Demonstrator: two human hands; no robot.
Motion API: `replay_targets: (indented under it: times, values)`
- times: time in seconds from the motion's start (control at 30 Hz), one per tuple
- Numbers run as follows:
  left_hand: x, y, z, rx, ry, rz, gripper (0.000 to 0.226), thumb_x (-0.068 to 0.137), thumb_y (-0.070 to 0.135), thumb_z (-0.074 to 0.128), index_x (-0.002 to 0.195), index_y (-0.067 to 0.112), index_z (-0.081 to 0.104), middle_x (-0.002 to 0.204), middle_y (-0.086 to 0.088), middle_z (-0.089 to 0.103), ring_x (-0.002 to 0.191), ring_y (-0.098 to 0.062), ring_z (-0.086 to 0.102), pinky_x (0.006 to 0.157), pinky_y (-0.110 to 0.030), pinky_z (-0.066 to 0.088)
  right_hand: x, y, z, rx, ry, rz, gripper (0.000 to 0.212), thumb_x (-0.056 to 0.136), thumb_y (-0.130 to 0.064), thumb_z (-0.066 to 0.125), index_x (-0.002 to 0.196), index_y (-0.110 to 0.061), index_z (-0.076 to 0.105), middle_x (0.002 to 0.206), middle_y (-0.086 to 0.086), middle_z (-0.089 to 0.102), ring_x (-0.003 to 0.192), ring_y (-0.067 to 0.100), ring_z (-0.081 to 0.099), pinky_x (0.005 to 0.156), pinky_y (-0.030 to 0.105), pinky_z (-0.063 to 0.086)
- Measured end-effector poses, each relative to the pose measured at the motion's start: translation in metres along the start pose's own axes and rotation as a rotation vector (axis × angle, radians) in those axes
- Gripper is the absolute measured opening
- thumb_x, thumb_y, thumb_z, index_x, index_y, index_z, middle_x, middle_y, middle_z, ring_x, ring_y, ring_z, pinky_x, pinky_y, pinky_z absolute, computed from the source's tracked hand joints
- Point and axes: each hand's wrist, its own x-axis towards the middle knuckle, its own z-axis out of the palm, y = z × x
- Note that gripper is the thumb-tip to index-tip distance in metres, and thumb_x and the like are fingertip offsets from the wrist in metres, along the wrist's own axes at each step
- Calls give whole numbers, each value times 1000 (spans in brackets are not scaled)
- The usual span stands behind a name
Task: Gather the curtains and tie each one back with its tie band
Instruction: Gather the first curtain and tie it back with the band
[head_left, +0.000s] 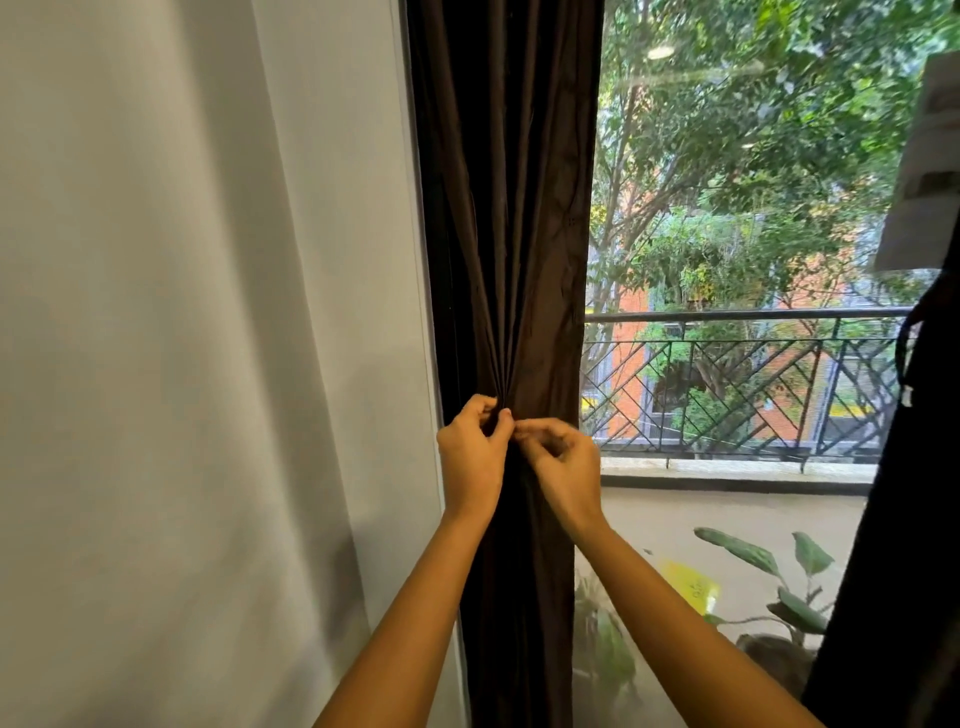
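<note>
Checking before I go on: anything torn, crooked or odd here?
Nothing stands out. The dark curtain hangs bunched in even folds, and the left hand and right hand pinch it at the gather.

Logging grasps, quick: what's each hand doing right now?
Left hand: pinches the gathered dark curtain.
Right hand: pinches the same gather beside it.

We see that the dark brown curtain (509, 208) is cloth with a faint sheen and fine creases; the white curtain (182, 312) is smooth, matt cloth. The window glass (727, 130) is glossy, and the railing (743, 314) looks like painted metal.
</note>
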Motion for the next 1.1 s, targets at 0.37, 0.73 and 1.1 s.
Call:
replay_targets:
  times: [0.37,0.73,1.1]
  values:
    - [-3,7,-3,-36,9,5,14,87,14,67,99,7,68,88,1,68,77,0,61,69,3,42,42,-6,-34,-169,239,26,18,81,-6,70,97,-10,63,83,7,68,74,13,63,73,31,55]
    - [-3,1,-5,-28,-16,25,16,88,16,66,102,11,68,91,4,69,85,-5,64,76,-7,48,13,-16,0,-334,27,-231,23,79,3,64,94,-13,55,82,0,58,74,11,56,65,26,50]
    - [2,1,-10,-28,-68,12,16,89,16,65,102,9,69,90,2,70,79,3,60,71,1,43,20,-14,4,-156,-45,-86,20,78,1,70,96,-7,70,80,-7,67,71,-6,63,71,9,50]
